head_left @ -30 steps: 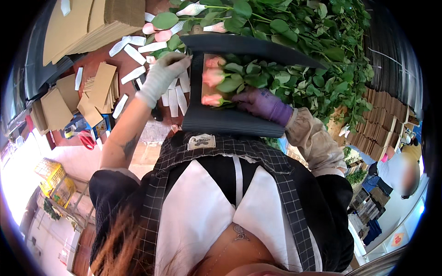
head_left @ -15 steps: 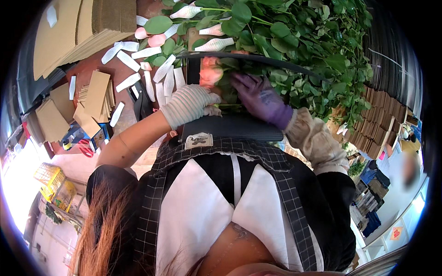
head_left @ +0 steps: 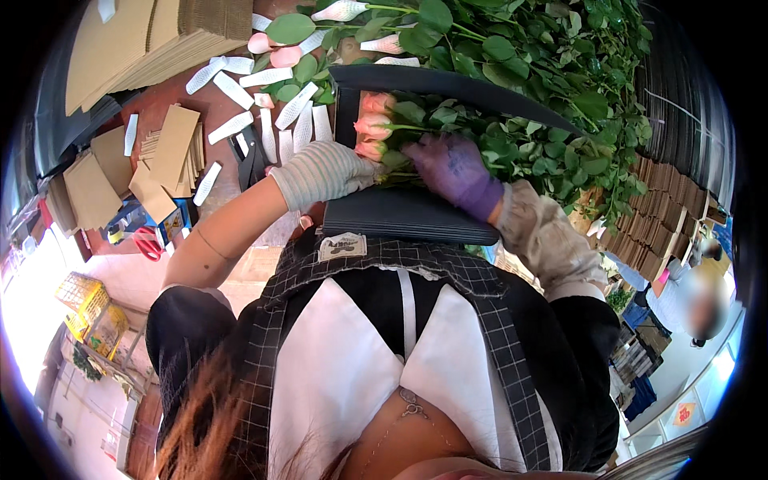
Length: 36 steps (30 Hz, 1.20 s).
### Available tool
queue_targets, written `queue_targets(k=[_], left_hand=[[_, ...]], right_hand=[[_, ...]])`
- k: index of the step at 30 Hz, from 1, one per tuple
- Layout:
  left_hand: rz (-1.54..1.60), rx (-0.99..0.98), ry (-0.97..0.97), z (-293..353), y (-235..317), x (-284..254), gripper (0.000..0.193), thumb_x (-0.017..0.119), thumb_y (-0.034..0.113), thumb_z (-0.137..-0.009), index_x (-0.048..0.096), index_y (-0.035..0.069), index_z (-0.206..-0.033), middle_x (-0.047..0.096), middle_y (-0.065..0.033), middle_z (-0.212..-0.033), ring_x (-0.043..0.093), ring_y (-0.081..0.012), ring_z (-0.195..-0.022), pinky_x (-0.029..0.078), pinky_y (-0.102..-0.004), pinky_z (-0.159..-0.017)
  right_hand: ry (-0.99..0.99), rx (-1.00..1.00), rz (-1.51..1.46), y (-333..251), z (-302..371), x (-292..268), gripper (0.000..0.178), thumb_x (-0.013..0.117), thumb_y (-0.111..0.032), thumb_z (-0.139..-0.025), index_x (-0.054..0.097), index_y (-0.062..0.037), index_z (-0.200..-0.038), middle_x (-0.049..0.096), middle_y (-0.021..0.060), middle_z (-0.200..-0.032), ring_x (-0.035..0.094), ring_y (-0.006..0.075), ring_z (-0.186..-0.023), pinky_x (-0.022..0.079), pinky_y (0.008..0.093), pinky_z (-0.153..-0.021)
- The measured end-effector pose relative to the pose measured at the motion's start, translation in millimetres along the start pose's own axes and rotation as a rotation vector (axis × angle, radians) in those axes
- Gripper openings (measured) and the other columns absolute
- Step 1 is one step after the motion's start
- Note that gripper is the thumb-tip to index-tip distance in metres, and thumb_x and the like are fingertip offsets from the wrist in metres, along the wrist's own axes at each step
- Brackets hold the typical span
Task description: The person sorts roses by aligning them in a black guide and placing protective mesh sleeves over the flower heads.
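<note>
Pink-orange roses (head_left: 374,125) lie in a row, stems pointing right, inside a folded black corrugated sheet (head_left: 408,218). The sheet's far flap (head_left: 448,90) stands raised behind them. My left hand (head_left: 326,172), in a white striped glove, has its fingers closed at the nearest bloom, by its base; the fingertips are partly hidden. My right hand (head_left: 453,168), in a purple glove, has bent fingers closed on the leafy stems just right of the blooms. Its fingertips are partly covered by leaves.
White foam net sleeves (head_left: 232,90) are scattered at the left, beside cardboard pieces (head_left: 174,148), red-handled scissors (head_left: 147,242) and a cardboard stack (head_left: 160,56). Leafy rose stems (head_left: 552,56) heap up at the far right. Another person (head_left: 680,296) is at the right edge.
The black flap has tilted further back, showing more blooms in a row. The sheet has shifted slightly right, and both hands have risen a little in the picture.
</note>
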<state>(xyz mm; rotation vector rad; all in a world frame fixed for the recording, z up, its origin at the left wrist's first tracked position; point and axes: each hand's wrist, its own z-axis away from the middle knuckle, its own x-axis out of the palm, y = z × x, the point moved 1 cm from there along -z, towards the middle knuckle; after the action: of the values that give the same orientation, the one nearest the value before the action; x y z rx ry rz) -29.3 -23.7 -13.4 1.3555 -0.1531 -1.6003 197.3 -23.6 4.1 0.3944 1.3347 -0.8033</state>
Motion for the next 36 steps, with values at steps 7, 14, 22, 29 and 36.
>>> queue_targets(k=[7,14,22,29,36], left_hand=[[-0.003,-0.085,0.176,-10.0,-0.4,4.4,0.034,0.057,0.03,-0.083,0.06,0.022,-0.116,0.06,-0.0114,-0.074,0.061,-0.0316,-0.069,0.047,-0.0436,-0.057],[-0.048,-0.102,0.116,-5.6,0.6,4.9,0.035,0.05,0.034,-0.089,0.056,0.019,-0.12,0.061,-0.0117,-0.071,0.062,-0.0317,-0.066,0.047,-0.0454,-0.056],[-0.003,-0.135,0.228,-6.8,-2.7,9.7,0.033,0.053,0.031,-0.086,0.058,0.02,-0.117,0.062,-0.011,-0.076,0.062,-0.0322,-0.069,0.047,-0.0448,-0.058],[0.0,-0.152,0.137,1.9,-7.3,10.2,0.035,0.052,0.028,-0.085,0.059,0.021,-0.118,0.062,-0.0113,-0.078,0.062,-0.0326,-0.071,0.048,-0.0446,-0.062],[0.171,-0.128,0.442,3.5,-17.5,-14.1,0.049,0.059,0.046,-0.084,0.056,0.015,-0.121,0.063,-0.0133,-0.086,0.062,-0.0328,-0.077,0.049,-0.0433,-0.065]], right_hand=[[-0.011,-0.056,-0.125,0.9,4.4,10.6,0.023,0.062,-0.019,-0.08,0.062,-0.0154,-0.103,0.06,0.0071,-0.086,0.063,0.027,-0.073,0.051,0.0402,-0.06],[0.311,0.05,-0.048,12.6,-23.9,13.4,0.021,0.061,-0.017,-0.077,0.06,-0.0135,-0.098,0.06,0.0069,-0.091,0.063,0.0262,-0.071,0.051,0.0385,-0.061],[0.339,0.078,-0.059,9.7,-33.2,18.9,0.026,0.062,-0.013,-0.075,0.062,-0.0169,-0.101,0.06,0.0032,-0.095,0.062,0.0245,-0.07,0.052,0.0368,-0.056],[0.274,0.0,-0.072,7.1,-25.5,24.9,0.029,0.063,-0.013,-0.075,0.063,-0.0183,-0.103,0.059,0.003,-0.099,0.062,0.0235,-0.069,0.052,0.0363,-0.057],[0.067,-0.003,0.051,9.3,-18.6,21.8,0.031,0.065,-0.017,-0.075,0.064,-0.019,-0.105,0.059,0.0056,-0.098,0.063,0.0244,-0.074,0.052,0.0375,-0.059]])
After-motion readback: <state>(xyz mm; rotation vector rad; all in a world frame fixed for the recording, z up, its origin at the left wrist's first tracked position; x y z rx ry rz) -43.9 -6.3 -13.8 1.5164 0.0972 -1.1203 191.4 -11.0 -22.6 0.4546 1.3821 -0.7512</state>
